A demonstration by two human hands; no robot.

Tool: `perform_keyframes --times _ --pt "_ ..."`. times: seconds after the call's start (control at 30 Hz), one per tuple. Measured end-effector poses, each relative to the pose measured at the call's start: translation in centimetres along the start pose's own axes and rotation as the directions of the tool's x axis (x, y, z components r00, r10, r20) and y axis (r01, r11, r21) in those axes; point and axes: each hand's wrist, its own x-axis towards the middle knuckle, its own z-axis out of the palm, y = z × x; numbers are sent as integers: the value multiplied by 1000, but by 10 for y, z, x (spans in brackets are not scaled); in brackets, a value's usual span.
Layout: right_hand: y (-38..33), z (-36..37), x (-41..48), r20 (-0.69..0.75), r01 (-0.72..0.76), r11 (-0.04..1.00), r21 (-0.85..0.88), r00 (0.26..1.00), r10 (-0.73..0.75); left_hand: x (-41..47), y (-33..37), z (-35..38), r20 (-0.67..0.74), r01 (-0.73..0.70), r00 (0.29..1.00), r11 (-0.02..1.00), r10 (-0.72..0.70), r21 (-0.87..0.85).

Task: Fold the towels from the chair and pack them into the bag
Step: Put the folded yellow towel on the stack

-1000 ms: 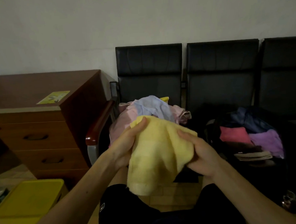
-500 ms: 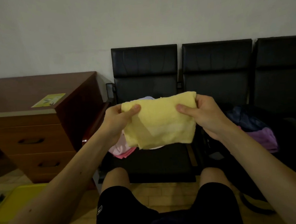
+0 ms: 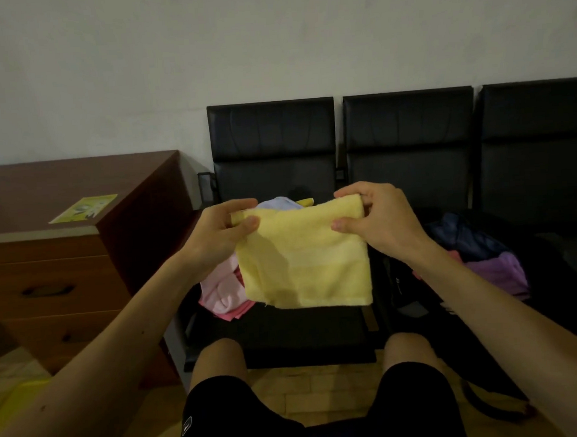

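Hanging flat between both hands: yellow towel [image 3: 303, 261], held up in front of the leftmost black chair [image 3: 272, 145]. Left hand [image 3: 219, 234] pinches the top left corner, with its thumb [image 3: 247, 225] on the near face, index finger over the top edge and the other fingers curled behind the cloth. Right hand [image 3: 381, 219] pinches the top right corner the same way: thumb on the near face, fingers wrapped over the top edge. Top edge runs roughly level and lightly taut between the two grips. The rest drops straight down, lower edge free, touching nothing. Towel looks doubled, with the fold along the top.

Both forearms reach forward from the lower corners of the view, wrists bent slightly inward, palms facing each other.

Behind the towel, on the chair seat, is a heap of unfolded towels [image 3: 222, 290]. Pink shows at the left, pale blue above the top edge. Dark bag [image 3: 406, 288] sits on the next seat to the right, open, with a purple towel [image 3: 496, 271] and a dark blue one inside. Brown desk [image 3: 75, 177] at far left, well apart.
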Motion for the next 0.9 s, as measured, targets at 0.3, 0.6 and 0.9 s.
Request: perform_keyframes --times 0.3,0.6,0.9 --pt "28 24 -11 -98 14 963 -269 994 -42 12 -23 23 7 -159 983 819 185 552" --pt "57 18 -7 54 20 998 -66 998 -16 4 -16 21 10 -103 993 801 120 590" --pt "68 38 -55 455 -494 309 813 869 193 -12 17 28 177 -146 968 974 176 -172"
